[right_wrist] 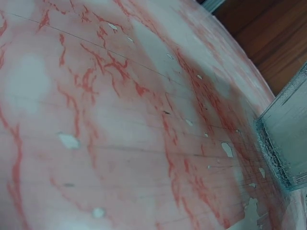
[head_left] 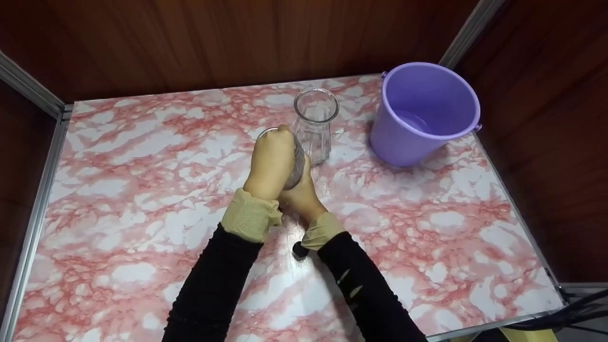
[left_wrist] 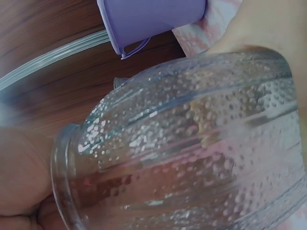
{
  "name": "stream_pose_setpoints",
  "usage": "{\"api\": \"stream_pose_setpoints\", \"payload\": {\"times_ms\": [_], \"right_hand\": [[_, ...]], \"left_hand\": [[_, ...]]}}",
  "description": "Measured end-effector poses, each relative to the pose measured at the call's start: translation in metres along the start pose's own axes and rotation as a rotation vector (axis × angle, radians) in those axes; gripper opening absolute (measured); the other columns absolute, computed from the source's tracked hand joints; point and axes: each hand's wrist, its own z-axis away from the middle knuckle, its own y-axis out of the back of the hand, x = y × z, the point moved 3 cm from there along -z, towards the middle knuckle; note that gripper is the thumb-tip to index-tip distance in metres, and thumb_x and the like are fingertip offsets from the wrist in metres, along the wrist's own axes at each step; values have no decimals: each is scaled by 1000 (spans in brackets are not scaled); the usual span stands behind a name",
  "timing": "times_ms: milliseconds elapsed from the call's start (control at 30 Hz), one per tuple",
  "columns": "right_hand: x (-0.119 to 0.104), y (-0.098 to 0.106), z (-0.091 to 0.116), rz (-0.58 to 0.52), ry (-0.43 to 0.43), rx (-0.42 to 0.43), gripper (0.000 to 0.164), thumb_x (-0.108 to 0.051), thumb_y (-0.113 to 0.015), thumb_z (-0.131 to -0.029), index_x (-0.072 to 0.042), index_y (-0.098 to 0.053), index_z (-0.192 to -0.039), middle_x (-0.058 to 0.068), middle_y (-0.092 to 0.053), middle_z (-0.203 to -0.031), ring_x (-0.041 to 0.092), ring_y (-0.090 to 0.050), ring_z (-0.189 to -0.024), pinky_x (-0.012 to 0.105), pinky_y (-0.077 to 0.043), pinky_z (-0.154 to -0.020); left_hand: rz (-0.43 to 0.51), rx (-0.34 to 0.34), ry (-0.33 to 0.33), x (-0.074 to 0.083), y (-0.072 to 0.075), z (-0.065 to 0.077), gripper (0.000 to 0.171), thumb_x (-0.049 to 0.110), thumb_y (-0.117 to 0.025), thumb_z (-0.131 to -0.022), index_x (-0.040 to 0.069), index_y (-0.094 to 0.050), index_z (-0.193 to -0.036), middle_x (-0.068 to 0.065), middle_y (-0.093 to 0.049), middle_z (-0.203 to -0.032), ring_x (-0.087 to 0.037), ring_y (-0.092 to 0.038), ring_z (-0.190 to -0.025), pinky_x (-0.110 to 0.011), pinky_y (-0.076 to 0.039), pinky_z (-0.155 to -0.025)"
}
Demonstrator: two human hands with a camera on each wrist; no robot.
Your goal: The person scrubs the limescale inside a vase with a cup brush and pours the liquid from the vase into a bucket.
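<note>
A clear glass jar with a dimpled surface [left_wrist: 192, 134] is held tilted between both hands over the table. My left hand [head_left: 273, 161] grips the jar at its mouth end, and its curled fingers show by the rim in the left wrist view. Whether any fingertips reach inside the mouth is hidden. Lower down, my right hand [head_left: 301, 192] holds the jar round its base end, thumb along the side. Just beyond the hands stands a second clear glass jar [head_left: 319, 137], upright, its base edge also at the right of the right wrist view.
A purple bucket [head_left: 403, 137] stands at the back right of the red-and-white marbled table [head_left: 142, 213]. Dark wood-look panels [head_left: 228, 42] with metal edging enclose the back and sides. Beside the right cuff is a small black object [head_left: 299, 250].
</note>
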Motion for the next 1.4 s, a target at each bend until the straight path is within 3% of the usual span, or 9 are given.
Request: {"api": "stream_pose_setpoints", "payload": {"times_ms": [400, 600, 867, 1067, 1233, 1400], "right_hand": [[3, 0, 0, 14, 1, 24, 115, 6, -85, -63, -16, -19, -155, 13, -43, -147, 23, -47, -130, 35, -36, -114], [-1, -1, 0, 23, 7, -2, 112, 10, -79, -69, -13, -13, -157, 16, -43, -149, 25, -47, -131, 34, -36, -115], [-28, -4, 8, 11, 33, -12, 102, 12, -72, -68, -3, -16, -152, 24, -43, -148, 29, -44, -135, 34, -31, -119], [1, 0, 1, 16, 39, 3, 112, 12, -78, -64, -11, -17, -155, 17, -46, -147, 25, -48, -130, 34, -36, -115], [3, 2, -1, 31, 66, -10, 116, 3, -85, -62, -13, -17, -155, 13, -42, -150, 23, -46, -133, 34, -34, -117], [3, 2, -2, 9, 36, 2, 120, 4, -88, -60, -15, -17, -156, 12, -40, -151, 23, -44, -133, 35, -34, -117]], "left_hand": [[32, -50, 83, 2, 0, -1, 16, -3, -54, -97, -12, -65, -102, -26, -73, -94, -39, -72, -90, -46, -60, -80], [79, -5, 154, 4, 1, 1, 14, -5, -58, -93, -10, -70, -95, -25, -73, -91, -39, -72, -88, -45, -61, -79], [115, 56, 177, 6, 1, 3, 17, -8, -56, -92, -8, -73, -88, -23, -73, -87, -39, -72, -84, -45, -62, -72], [139, 89, 152, 3, -1, 4, 16, -9, -58, -89, -7, -73, -84, -22, -73, -83, -39, -72, -81, -47, -61, -72], [107, 81, 95, 0, -2, 5, 12, -9, -55, -95, -12, -67, -95, -27, -72, -86, -41, -72, -83, -47, -61, -71], [70, 51, 33, -1, -1, 4, 12, -9, -51, -98, -13, -61, -102, -30, -70, -90, -41, -72, -85, -45, -62, -74]]}}
